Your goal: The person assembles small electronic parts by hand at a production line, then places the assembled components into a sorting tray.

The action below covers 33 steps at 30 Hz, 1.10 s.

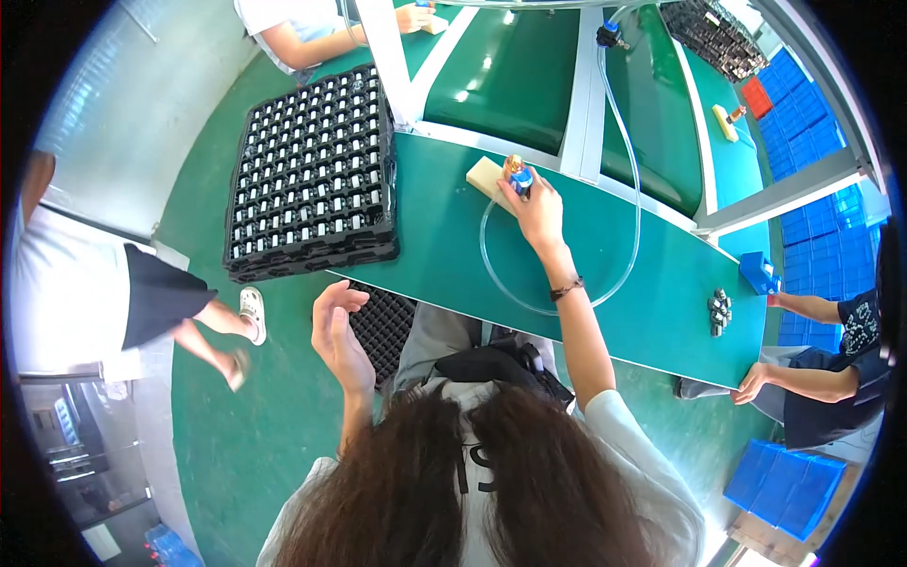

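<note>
Sm. blue tool (521, 180) w/ copper-col. top, held in R hand (539, 208) at cream rect. block (487, 177), contact unclear.

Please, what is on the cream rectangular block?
The right hand grips a blue cylinder with a coppery top at one end of the cream block; the surface beneath is covered.

Left hand (344, 342): raised, fingers (353, 298) loosely bent | right hand (540, 215): arm (580, 326) outstretched, fingers gripping
</note>
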Each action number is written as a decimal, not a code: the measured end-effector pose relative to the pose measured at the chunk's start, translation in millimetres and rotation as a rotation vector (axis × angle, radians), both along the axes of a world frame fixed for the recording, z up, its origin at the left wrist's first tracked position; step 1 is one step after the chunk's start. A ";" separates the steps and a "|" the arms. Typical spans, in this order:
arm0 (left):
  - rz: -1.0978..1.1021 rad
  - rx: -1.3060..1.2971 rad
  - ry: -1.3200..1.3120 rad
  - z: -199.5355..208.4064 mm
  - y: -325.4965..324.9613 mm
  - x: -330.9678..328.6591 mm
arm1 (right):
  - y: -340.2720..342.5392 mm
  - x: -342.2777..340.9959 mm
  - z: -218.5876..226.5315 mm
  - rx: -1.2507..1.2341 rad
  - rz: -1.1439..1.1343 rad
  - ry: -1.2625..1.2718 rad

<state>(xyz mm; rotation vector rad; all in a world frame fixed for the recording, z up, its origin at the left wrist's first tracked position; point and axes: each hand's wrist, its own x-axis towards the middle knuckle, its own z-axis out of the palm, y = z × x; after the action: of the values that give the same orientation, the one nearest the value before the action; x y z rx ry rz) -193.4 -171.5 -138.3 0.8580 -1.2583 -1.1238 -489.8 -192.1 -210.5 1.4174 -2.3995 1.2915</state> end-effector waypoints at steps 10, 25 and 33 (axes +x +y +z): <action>0.006 0.016 0.002 -0.3 -0.4 -0.3 | -14.6 -1.5 1.5 0.038 0.012 -0.013; -0.044 0.008 -0.007 1.1 0.9 -7.6 | 12.8 2.5 28.0 -0.041 -0.041 -0.003; 0.030 -0.001 -0.063 -2.3 -9.4 3.7 | -13.9 2.8 11.6 0.087 -0.052 -0.053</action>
<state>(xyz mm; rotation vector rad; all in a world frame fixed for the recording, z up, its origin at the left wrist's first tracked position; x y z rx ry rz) -189.7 -180.9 -140.6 0.9153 -1.2928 -1.0796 -487.0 -206.0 -198.9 1.3480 -2.5385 1.2429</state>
